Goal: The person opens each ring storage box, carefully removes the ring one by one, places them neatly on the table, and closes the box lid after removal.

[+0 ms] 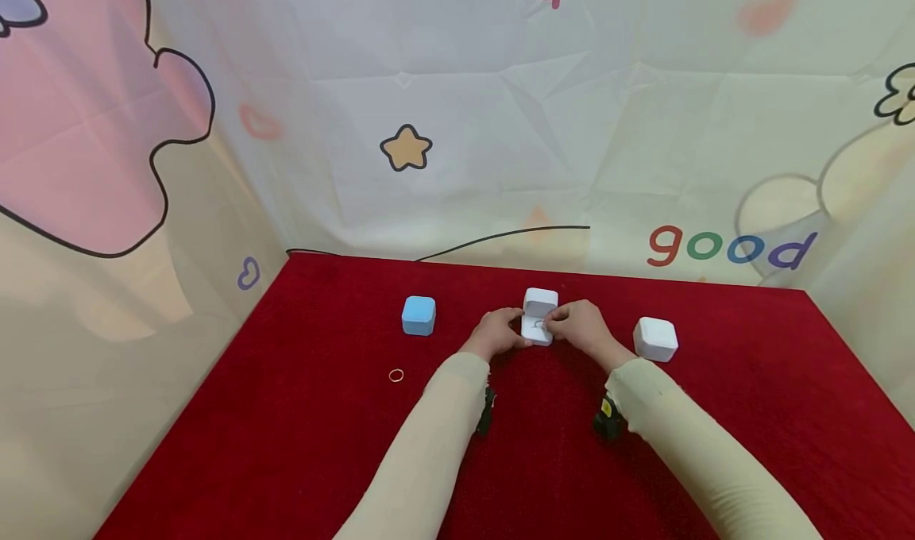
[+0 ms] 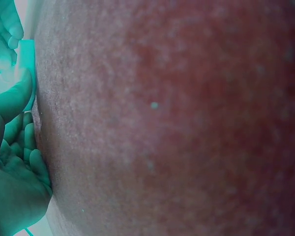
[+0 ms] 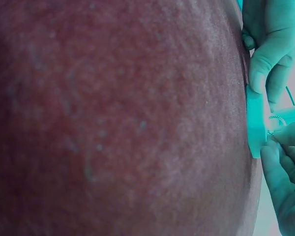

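Observation:
An open white ring box (image 1: 541, 300) sits on the red cloth in the head view, its lid tilted up at the back. From the left side, my left hand (image 1: 495, 332) grips the box, thumb at its front corner. My right hand (image 1: 582, 325) reaches in from the other side and pinches a ring (image 3: 277, 117) at the box's base. The right wrist view shows the ring standing upright between fingertips and box; how deep it sits is hidden. Only the hands and part of the box (image 2: 27, 61) show at the left wrist view's edge.
A closed light blue box (image 1: 418, 316) stands to the left, with a gold ring (image 1: 391, 379) lying on the cloth nearer me. On the right, beside my forearm, is a closed white box (image 1: 655, 339). A printed curtain (image 1: 486, 151) hangs behind the red cloth (image 1: 286, 445).

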### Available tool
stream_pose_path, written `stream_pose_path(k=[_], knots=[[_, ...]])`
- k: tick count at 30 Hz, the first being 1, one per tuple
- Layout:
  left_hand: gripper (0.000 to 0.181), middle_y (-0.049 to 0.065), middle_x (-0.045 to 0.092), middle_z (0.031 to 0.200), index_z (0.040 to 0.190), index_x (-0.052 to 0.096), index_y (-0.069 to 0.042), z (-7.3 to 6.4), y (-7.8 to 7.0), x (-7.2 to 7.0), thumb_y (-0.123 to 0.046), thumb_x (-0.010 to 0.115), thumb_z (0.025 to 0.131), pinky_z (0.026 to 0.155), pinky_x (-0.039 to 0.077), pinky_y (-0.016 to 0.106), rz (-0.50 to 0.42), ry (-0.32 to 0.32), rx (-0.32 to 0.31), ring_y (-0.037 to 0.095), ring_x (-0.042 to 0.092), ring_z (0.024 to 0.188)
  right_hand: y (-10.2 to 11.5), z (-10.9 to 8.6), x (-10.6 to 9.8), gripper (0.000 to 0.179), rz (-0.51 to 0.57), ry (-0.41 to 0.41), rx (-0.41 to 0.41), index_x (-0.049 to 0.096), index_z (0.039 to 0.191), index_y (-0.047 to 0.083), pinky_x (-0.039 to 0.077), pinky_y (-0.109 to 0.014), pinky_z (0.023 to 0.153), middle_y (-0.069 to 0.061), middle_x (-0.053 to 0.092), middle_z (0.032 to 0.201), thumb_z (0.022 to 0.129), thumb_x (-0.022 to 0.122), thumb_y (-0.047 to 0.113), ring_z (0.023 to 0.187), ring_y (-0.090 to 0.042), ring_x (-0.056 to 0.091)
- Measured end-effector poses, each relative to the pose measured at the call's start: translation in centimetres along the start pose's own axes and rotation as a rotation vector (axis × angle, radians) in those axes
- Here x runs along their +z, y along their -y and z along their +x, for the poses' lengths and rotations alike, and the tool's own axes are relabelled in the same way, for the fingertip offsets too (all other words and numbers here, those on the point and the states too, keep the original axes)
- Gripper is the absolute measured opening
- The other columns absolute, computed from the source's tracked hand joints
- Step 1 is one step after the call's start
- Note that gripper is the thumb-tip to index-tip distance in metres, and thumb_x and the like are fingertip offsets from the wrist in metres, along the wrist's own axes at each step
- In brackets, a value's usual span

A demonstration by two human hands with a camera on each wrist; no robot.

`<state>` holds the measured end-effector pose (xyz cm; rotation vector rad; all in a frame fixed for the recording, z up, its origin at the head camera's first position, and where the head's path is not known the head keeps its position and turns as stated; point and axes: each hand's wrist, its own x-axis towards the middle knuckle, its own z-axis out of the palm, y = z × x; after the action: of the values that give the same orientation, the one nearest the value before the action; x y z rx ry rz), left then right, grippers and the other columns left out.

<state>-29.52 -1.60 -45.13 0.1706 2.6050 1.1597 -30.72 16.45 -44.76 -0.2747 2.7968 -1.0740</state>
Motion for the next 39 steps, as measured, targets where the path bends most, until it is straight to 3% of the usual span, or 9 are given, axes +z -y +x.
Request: stream_pose_path(k=[7,13,28,39], knots=[[0.06,0.009,0.053,0.155,0.149,0.054,-0.008,0.27,0.29,0.17,-0.013,0.075,0.093,0.119,0.044,0.04,-0.014,0.003,0.0,0.024,0.05,0.139,0.04,-0.25,-0.06,0.022,0.015,-0.01,-0.01,0.077,0.104,-0.007,0.048,-0.02,0.065,-0.021,0.078,0.102,0.093,0.065,0.009,0.077,-0.015,0.064],[0.059,0.009,0.055,0.154,0.148,0.054,-0.008,0.32,0.32,0.21,-0.012,0.075,0.093,0.116,0.046,0.039,-0.023,0.01,-0.001,0.023,0.052,0.134,-0.17,-0.41,-0.21,0.026,0.052,0.002,0.019,0.076,0.11,-0.008,0.057,-0.022,0.072,-0.023,0.076,0.108,0.094,0.065,0.009,0.084,-0.02,0.066],[0.06,0.012,0.051,0.157,0.15,0.051,-0.004,0.43,0.51,0.16,-0.009,0.073,0.094,0.121,0.041,0.043,-0.052,0.04,0.023,0.028,0.047,0.144,-0.04,-0.43,-0.12,0.02,0.104,-0.019,0.021,0.075,0.102,-0.009,0.059,-0.023,0.072,-0.024,0.075,0.102,0.092,0.066,0.005,0.078,-0.014,0.067],[0.061,0.013,0.049,0.158,0.15,0.05,-0.003,0.56,0.53,0.07,-0.009,0.072,0.094,0.122,0.039,0.043,-0.059,0.049,0.031,0.028,0.045,0.147,0.08,-0.46,-0.28,0.021,0.113,-0.009,0.034,0.074,0.105,-0.009,0.062,-0.028,0.077,-0.025,0.073,0.107,0.094,0.065,0.006,0.083,-0.017,0.068]])
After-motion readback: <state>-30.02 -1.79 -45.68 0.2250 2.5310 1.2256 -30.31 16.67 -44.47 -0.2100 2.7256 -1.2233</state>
